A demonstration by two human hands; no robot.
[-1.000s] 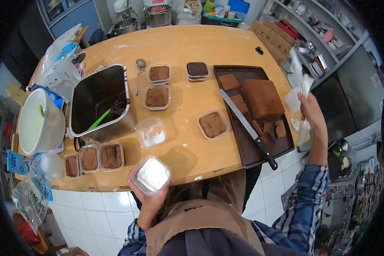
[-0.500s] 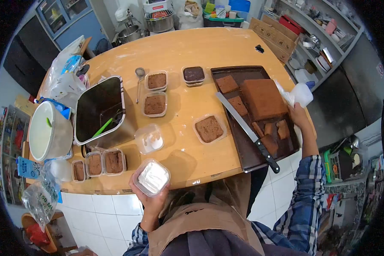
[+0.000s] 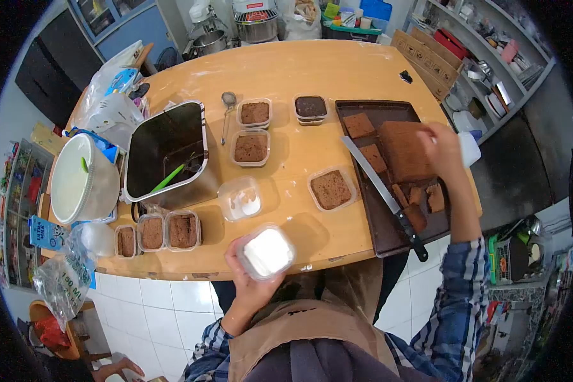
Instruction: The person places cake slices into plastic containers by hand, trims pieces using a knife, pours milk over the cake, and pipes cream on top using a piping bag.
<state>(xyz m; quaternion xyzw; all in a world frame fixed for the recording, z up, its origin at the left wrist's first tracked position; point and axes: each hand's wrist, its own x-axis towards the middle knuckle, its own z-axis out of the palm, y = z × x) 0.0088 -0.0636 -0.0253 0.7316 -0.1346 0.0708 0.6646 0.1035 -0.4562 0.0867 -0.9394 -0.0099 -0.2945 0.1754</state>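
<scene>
My left hand [image 3: 251,283] is closed around a clear plastic tub [image 3: 265,253] with smooth white cream inside, held at the table's near edge. Over the large block of brown cake [image 3: 404,149] is my right hand [image 3: 440,149], its fingers curled and slightly blurred; whether anything is between them I cannot tell. The block sits on a dark baking tray [image 3: 388,242] with cut cake slices [image 3: 360,125] and scraps [image 3: 416,216]. A long bread knife [image 3: 382,184] lies across the tray's left side, black handle past the near edge. Behind my right wrist is a white object [image 3: 470,148], partly hidden.
Cake-filled tubs [image 3: 332,189] stand on the table [image 3: 267,70], several in all. One tub [image 3: 240,198] holds a little white cream. At left are a deep metal pan [image 3: 134,184] with a green-handled tool, a white bucket [image 3: 76,184] and a small strainer [image 3: 228,118].
My right hand has left the white object beside the tray and moved left over the cake block. My left hand still holds the cream tub. The whole view has shifted slightly.
</scene>
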